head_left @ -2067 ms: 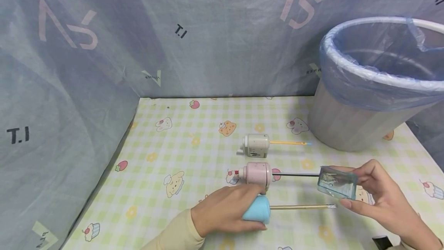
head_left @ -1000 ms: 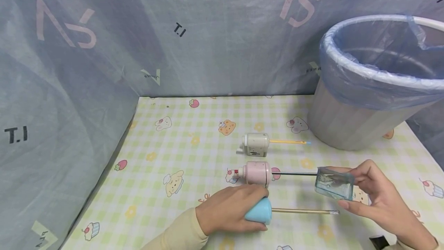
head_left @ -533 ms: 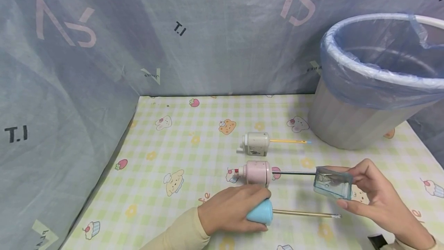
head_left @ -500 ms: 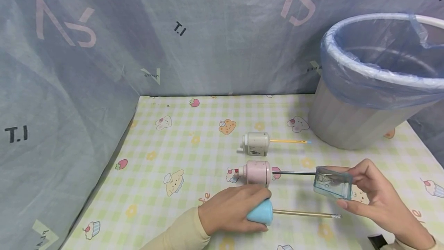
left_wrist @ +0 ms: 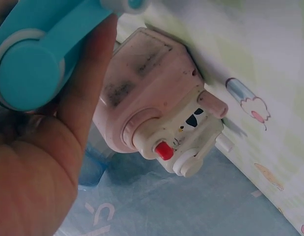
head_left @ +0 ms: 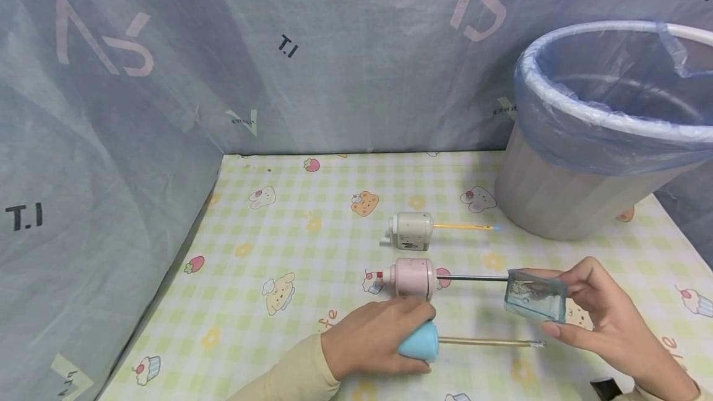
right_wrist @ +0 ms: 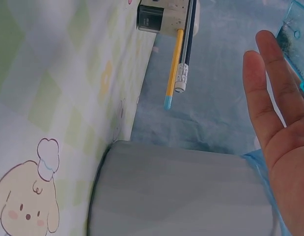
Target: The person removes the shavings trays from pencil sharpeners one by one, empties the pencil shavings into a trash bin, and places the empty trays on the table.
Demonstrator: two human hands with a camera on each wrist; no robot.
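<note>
My left hand (head_left: 379, 338) grips a light blue crank pencil sharpener (head_left: 421, 342) lying near the front of the table. A gold pencil (head_left: 484, 341) sticks out of its right end. In the left wrist view the sharpener's blue crank (left_wrist: 31, 73) shows beside the palm. My right hand (head_left: 609, 317) holds a clear bluish shavings drawer (head_left: 536, 297) between thumb and fingers, above the table. Dark shavings cling inside it. Just behind the left hand lies a pink sharpener (head_left: 413, 274) with a dark pencil (head_left: 470, 278) in it; the drawer covers that pencil's far end.
Farther back lies a grey-white sharpener (head_left: 413, 231) with a yellow pencil (head_left: 462, 226). A large grey bin (head_left: 557, 197) with a blue liner stands at the back right. A small black object (head_left: 606, 387) lies by the right forearm. Grey cloth walls enclose the table.
Over the two seconds the left hand and blue sharpener have shifted slightly right and toward the front. The right hand has drifted slightly left with the drawer. Both grips stay the same.
</note>
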